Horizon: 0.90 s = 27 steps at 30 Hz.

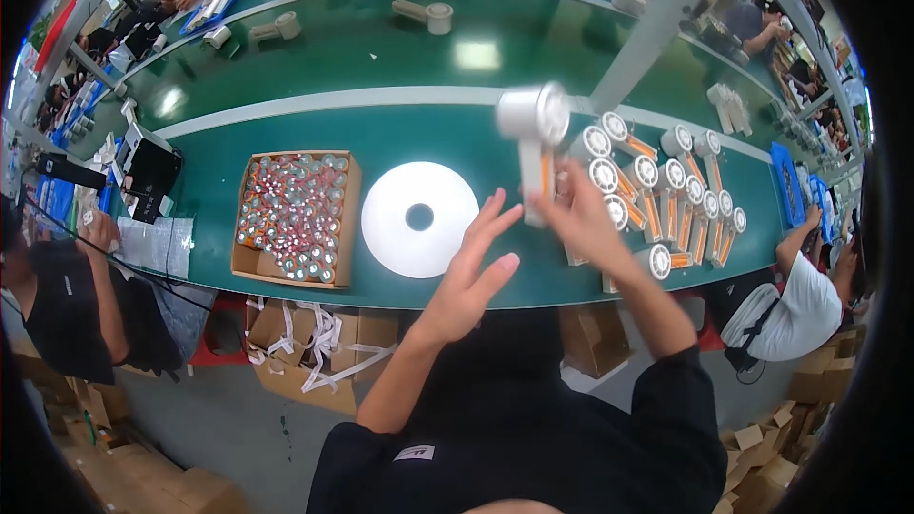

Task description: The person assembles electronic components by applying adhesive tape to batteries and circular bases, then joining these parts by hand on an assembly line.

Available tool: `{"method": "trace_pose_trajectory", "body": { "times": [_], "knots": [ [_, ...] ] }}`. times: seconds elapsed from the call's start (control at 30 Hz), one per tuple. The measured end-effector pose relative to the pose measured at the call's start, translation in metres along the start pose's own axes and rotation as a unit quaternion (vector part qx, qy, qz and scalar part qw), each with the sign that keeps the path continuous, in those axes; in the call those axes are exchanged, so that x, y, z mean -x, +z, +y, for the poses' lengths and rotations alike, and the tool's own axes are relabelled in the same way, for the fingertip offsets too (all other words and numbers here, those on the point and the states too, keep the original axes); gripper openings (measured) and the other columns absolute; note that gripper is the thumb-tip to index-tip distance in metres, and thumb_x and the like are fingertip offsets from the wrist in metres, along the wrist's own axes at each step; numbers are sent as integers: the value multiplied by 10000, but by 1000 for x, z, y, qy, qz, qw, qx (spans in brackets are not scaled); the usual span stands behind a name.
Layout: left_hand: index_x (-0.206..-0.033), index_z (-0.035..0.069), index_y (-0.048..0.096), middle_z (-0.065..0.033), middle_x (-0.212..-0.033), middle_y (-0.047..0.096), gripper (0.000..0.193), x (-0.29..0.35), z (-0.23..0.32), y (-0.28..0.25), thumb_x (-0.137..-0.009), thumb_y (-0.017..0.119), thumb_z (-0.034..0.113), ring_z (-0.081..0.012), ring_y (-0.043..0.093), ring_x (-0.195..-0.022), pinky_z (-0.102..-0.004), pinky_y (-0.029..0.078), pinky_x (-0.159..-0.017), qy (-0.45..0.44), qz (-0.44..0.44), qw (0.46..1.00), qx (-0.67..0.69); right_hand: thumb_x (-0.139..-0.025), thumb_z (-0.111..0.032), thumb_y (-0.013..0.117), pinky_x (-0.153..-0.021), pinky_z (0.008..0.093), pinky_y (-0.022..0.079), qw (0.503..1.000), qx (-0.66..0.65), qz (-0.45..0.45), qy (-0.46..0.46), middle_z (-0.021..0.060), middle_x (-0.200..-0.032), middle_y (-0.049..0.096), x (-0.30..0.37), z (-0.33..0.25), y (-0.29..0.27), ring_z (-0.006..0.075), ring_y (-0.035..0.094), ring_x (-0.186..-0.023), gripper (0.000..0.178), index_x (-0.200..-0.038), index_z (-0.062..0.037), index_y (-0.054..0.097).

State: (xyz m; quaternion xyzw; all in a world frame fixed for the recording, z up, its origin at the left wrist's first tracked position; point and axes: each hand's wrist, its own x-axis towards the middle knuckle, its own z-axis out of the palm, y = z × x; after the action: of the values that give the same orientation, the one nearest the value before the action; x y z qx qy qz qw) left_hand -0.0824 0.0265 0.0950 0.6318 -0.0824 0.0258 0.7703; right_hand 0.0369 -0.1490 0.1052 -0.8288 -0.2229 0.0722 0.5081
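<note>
My right hand [583, 214] grips the handle of a small white handheld fan [533, 133] with an orange stripe, holding it upright above the green table [409, 128]. My left hand [473, 271] is open, fingers spread, just left of the fan's handle and not touching it. A large white tape roll [386, 228] lies flat on the table left of my hands. Several more white and orange fans [666, 200] lie in rows to the right of my right hand.
A cardboard box [297, 217] of small red and silver parts sits left of the roll. Cartons and white straps [314, 343] lie under the table edge. Other people work at left [67, 295], right [800, 295] and along the far side.
</note>
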Motion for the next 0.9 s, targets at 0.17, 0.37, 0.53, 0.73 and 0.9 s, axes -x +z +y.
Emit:
{"method": "trace_pose_trajectory", "body": {
  "times": [0.17, 0.37, 0.53, 0.73, 0.9],
  "knots": [
    [-1287, -21, 538, -188, -1310, 560, 380, 40, -20, -17, -913, 572, 43, -333, 507, -1264, -389, 391, -1056, 40, 117, 986, -116, -859, -201, 639, -760, 402, 534, 983, 180, 23, 19, 207, -961, 665, -160, 11, -30, 307, 679, -855, 335, -1068, 50, 564],
    [-1100, -21, 612, -162, -1013, 659, 241, 111, -40, -38, -863, 588, -61, -297, 623, -931, -360, 492, -845, 89, 226, 954, -173, -816, -279, 656, -833, 487, 525, 912, 380, 26, 152, 199, -1068, 679, -280, 103, -37, 386, 665, -955, 398, -1101, -6, 603],
    [-1053, -25, 613, -154, -902, 672, 209, 142, -28, -51, -862, 568, -98, -253, 628, -823, -332, 502, -756, 60, 282, 947, -140, -808, -341, 713, -932, 477, 482, 860, 488, 28, 146, 211, -1198, 600, -294, 105, -27, 399, 578, -1126, 464, -1124, -26, 587],
    [-1083, -25, 583, -150, -851, 645, 218, 138, -25, -61, -878, 526, -75, -221, 598, -754, -319, 479, -690, 57, 294, 941, -158, -827, -457, 703, -972, 496, 437, 883, 420, 134, -161, 277, -1281, 487, -344, 59, 33, 449, 509, -1131, 664, -1244, 16, 497],
    [-1045, -24, 623, -144, -825, 657, 208, 139, -22, -62, -854, 587, -99, -243, 618, -725, -317, 495, -665, 65, 318, 926, -192, -814, -614, 642, -1050, 488, 399, 912, 410, 15, 11, 343, -1364, 421, -470, 136, 39, 470, 426, -1287, 890, -1383, 29, 411]
  ]
}}
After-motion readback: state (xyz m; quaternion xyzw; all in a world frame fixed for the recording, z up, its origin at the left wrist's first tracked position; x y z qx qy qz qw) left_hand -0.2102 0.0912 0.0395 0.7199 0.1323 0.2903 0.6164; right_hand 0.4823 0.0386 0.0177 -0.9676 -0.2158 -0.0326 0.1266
